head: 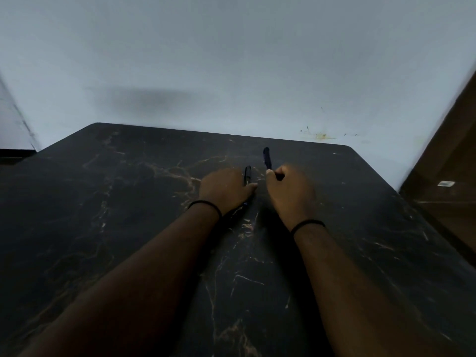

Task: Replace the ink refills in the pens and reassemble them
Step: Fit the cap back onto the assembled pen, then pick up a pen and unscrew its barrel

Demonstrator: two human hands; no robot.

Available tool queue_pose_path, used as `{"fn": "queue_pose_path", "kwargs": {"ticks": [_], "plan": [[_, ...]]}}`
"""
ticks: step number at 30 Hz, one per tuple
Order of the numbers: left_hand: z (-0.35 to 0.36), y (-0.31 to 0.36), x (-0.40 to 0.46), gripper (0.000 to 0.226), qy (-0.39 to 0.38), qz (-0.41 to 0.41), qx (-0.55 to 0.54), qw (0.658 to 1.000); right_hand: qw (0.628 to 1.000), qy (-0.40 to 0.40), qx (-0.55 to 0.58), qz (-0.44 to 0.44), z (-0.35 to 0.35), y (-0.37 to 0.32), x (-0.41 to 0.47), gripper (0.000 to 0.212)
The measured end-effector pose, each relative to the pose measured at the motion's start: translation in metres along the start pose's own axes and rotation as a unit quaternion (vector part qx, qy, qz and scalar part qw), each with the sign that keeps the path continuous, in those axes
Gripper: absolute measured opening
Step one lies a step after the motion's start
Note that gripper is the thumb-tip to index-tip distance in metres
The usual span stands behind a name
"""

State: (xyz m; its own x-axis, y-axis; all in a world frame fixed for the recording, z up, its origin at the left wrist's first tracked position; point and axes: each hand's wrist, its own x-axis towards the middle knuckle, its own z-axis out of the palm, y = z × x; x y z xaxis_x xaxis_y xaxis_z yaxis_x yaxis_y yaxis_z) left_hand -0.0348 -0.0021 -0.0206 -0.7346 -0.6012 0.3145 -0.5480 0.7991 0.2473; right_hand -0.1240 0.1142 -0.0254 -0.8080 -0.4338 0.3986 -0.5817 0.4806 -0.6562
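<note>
Two dark pens are in play on a black marble-pattern table (128, 228). My left hand (225, 188) is closed around one black pen (247, 173); its top sticks out past my thumb and its lower end shows under my wrist. My right hand (289, 189) grips a second black pen (267, 157), whose upper part points away from me above my fist. Both hands sit close together near the table's far middle. The dim light hides any refill or loose part.
A pale blue-grey wall (231, 60) rises right behind the table's far edge. A brown wooden panel (448, 176) stands at the right, close to the table's right corner. Dark floor shows at the far left.
</note>
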Motion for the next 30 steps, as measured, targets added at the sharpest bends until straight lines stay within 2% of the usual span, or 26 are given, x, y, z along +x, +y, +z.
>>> {"fn": "queue_pose_path", "kwargs": {"ticks": [2,4,8,11,21,24,27,30], "plan": [[-0.001,-0.001,0.003,0.032,-0.014,-0.003,0.013,1.000,1.000,-0.016,-0.019,-0.007,0.003,0.000,0.000,0.040],[-0.004,-0.003,0.004,0.026,-0.025,-0.014,0.012,1.000,0.998,-0.036,-0.043,-0.024,0.005,-0.001,0.000,0.044],[-0.011,-0.013,0.002,0.030,-0.008,-0.059,-0.028,0.998,0.988,-0.072,-0.118,-0.069,0.006,-0.011,-0.003,0.039],[-0.016,-0.021,-0.001,0.033,0.007,-0.066,-0.042,0.997,0.978,-0.071,-0.170,-0.097,0.007,-0.018,-0.006,0.039],[-0.018,-0.019,-0.006,0.033,0.010,-0.058,-0.056,0.997,0.982,-0.071,-0.156,-0.076,0.013,-0.021,-0.005,0.035],[-0.017,-0.018,-0.006,0.038,0.016,-0.059,-0.074,0.995,0.992,-0.060,-0.107,-0.043,0.014,-0.018,-0.003,0.036],[-0.017,-0.015,-0.006,0.041,0.048,-0.040,-0.109,0.992,1.000,0.013,0.021,-0.002,0.010,-0.015,-0.004,0.034],[-0.018,-0.010,-0.008,0.043,0.112,0.008,-0.130,0.985,0.987,0.080,0.141,0.017,0.003,-0.014,-0.002,0.034]]}}
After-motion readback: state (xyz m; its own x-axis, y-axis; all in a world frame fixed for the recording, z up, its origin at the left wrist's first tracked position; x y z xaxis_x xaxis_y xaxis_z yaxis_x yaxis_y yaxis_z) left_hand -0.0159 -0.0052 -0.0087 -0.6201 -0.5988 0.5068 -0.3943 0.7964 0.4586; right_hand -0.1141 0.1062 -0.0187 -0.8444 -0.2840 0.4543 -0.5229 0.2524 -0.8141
